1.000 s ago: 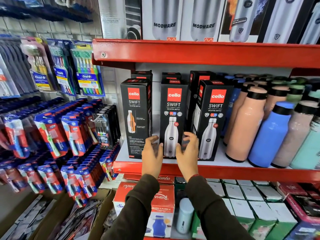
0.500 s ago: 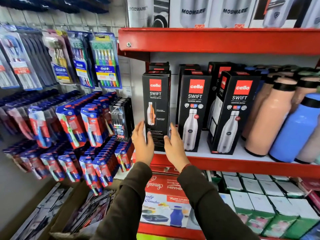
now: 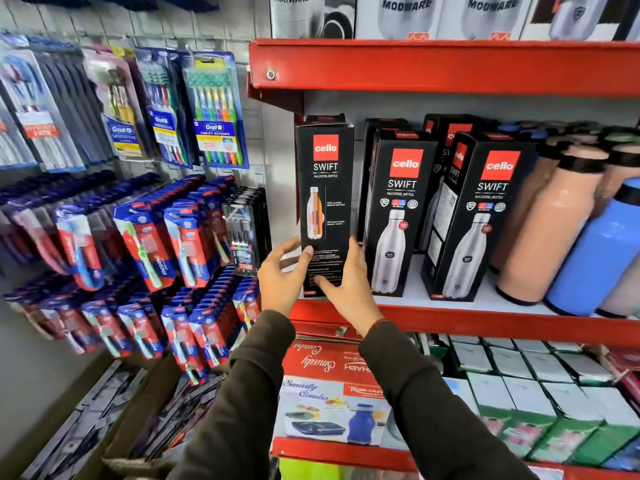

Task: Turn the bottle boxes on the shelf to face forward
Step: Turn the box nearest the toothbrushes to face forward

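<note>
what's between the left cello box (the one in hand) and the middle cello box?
Head view: only the right hand, gripping the leftmost Cello box low down. Above it the gap to the middle Cello box is bare, showing shelf back wall.
</note>
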Motion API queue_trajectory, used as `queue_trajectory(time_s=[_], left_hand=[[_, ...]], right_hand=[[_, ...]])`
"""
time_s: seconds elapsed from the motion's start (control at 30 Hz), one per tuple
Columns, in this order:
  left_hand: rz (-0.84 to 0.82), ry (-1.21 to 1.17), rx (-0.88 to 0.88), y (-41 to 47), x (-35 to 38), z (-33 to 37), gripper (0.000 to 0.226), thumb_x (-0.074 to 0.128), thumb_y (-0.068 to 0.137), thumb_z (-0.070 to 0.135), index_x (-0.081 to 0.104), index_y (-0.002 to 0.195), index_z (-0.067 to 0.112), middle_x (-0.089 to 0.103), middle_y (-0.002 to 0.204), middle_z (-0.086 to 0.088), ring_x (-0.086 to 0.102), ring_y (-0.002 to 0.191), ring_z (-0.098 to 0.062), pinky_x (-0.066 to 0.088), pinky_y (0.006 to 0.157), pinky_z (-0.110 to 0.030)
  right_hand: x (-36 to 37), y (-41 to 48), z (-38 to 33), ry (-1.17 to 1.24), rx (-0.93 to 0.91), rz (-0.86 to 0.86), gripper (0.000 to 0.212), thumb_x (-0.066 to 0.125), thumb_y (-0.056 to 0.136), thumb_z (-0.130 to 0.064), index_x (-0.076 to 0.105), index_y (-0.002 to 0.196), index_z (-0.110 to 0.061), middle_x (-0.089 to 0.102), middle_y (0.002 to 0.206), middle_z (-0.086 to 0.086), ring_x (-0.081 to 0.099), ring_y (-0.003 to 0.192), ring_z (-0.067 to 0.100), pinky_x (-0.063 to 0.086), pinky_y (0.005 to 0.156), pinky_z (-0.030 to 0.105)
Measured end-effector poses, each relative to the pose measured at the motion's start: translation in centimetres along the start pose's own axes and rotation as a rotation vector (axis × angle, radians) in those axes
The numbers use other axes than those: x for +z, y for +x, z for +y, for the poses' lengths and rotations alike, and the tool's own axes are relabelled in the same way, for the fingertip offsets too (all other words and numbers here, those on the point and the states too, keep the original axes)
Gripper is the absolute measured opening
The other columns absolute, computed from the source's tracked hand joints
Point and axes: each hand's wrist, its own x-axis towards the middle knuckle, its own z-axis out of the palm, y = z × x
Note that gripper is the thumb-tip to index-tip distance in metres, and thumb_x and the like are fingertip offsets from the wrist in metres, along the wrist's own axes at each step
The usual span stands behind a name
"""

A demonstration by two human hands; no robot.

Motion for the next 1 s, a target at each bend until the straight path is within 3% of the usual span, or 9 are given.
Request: queue_trajectory(time_s=[0.13, 0.27, 0.37, 0.53, 0.63, 0.7, 0.83, 0.9, 1.0], left_hand=[[0.035, -0.168, -0.026, -1.0, 0.0, 1.2, 0.028, 0.053, 0.097, 0.041, 0.074, 0.106, 0.024, 0.075, 0.11, 0.0, 0.072, 0.103, -0.021, 0.06, 0.089, -0.047], [0.07, -0.188, 0.003, -1.7, 0.0, 1.5, 0.026, 0.049, 0.099, 0.034, 0.075, 0.105, 0.029, 0.074, 0.114, 0.002, 0.071, 0.104, -0.022, 0.061, 0.08, -0.039], [0.096, -0.15, 0.052, -1.5, -0.1, 1.2, 0.024, 0.052, 0.1, 0.024, 0.075, 0.104, 0.029, 0.075, 0.111, 0.001, 0.071, 0.101, -0.024, 0.063, 0.078, -0.039], [-0.017, 0.095, 0.105, 0.7, -0.3, 0.3, 0.039, 0.054, 0.099, 0.016, 0.053, 0.137, 0.021, 0.056, 0.139, -0.001, 0.055, 0.122, -0.017, 0.046, 0.105, -0.034], [-0.155, 0.062, -0.038, 2.4, -0.8, 0.2, 0.046, 0.051, 0.101, 0.016, 0.042, 0.146, 0.014, 0.048, 0.149, -0.008, 0.045, 0.138, -0.02, 0.034, 0.116, -0.034], [-0.181, 0.021, -0.074, 2.7, -1.2, 0.0, 0.045, 0.051, 0.102, 0.016, 0.043, 0.145, 0.012, 0.05, 0.148, -0.01, 0.047, 0.139, -0.023, 0.035, 0.119, -0.038], [-0.128, -0.026, -0.068, 2.6, -1.8, -0.5, 0.037, 0.058, 0.098, 0.02, 0.053, 0.135, 0.019, 0.06, 0.138, -0.008, 0.056, 0.13, -0.025, 0.043, 0.112, -0.051], [-0.113, -0.044, -0.034, 2.4, -1.9, -0.5, 0.031, 0.062, 0.096, 0.022, 0.058, 0.126, 0.028, 0.064, 0.132, -0.003, 0.06, 0.126, -0.023, 0.048, 0.107, -0.052], [-0.1, -0.069, 0.004, 1.6, -1.8, 0.0, 0.031, 0.064, 0.095, 0.017, 0.059, 0.109, 0.044, 0.066, 0.118, 0.013, 0.063, 0.12, -0.021, 0.055, 0.098, -0.05]], right_hand=[[0.4, 0.3, -0.6, -0.031, -0.044, 0.08, 0.112, 0.087, 0.067, -0.034, 0.014, 0.15, -0.015, 0.033, 0.147, 0.006, 0.029, 0.139, 0.016, 0.023, 0.111, 0.023], [0.7, 0.4, -1.0, 0.02, -0.037, 0.135, 0.106, 0.087, 0.067, -0.032, 0.02, 0.147, -0.014, 0.039, 0.143, 0.003, 0.035, 0.133, 0.01, 0.029, 0.111, 0.021], [0.7, 0.5, -1.1, 0.089, -0.039, 0.15, 0.101, 0.088, 0.064, -0.026, 0.025, 0.143, -0.018, 0.042, 0.129, -0.01, 0.037, 0.121, -0.003, 0.025, 0.098, -0.002], [0.3, 0.6, -1.3, 0.162, -0.036, 0.122, 0.103, 0.087, 0.064, -0.02, 0.024, 0.145, -0.017, 0.037, 0.119, -0.034, 0.037, 0.113, -0.014, 0.025, 0.087, -0.01], [0.3, 0.9, -1.2, 0.128, -0.022, 0.061, 0.112, 0.085, 0.067, -0.026, 0.011, 0.152, -0.022, 0.035, 0.136, -0.019, 0.029, 0.123, -0.013, 0.02, 0.096, -0.007], [0.1, 1.1, -1.1, 0.082, -0.013, -0.013, 0.116, 0.08, 0.074, -0.026, -0.004, 0.154, -0.022, 0.023, 0.15, -0.012, 0.017, 0.129, -0.011, 0.015, 0.105, 0.003], [0.0, 1.4, -0.6, 0.037, -0.031, -0.116, 0.109, 0.068, 0.086, -0.02, -0.019, 0.152, -0.025, -0.007, 0.156, -0.018, -0.004, 0.142, -0.008, 0.005, 0.115, 0.017], [0.0, 1.6, -0.4, -0.008, -0.044, -0.133, 0.1, 0.06, 0.09, -0.015, -0.017, 0.153, -0.026, -0.016, 0.163, -0.009, -0.008, 0.146, -0.001, 0.0, 0.112, 0.007], [-0.1, 2.0, -0.1, -0.062, -0.036, -0.143, 0.086, 0.048, 0.093, -0.005, -0.01, 0.154, -0.022, -0.008, 0.165, -0.003, -0.001, 0.143, -0.002, -0.001, 0.097, -0.009]])
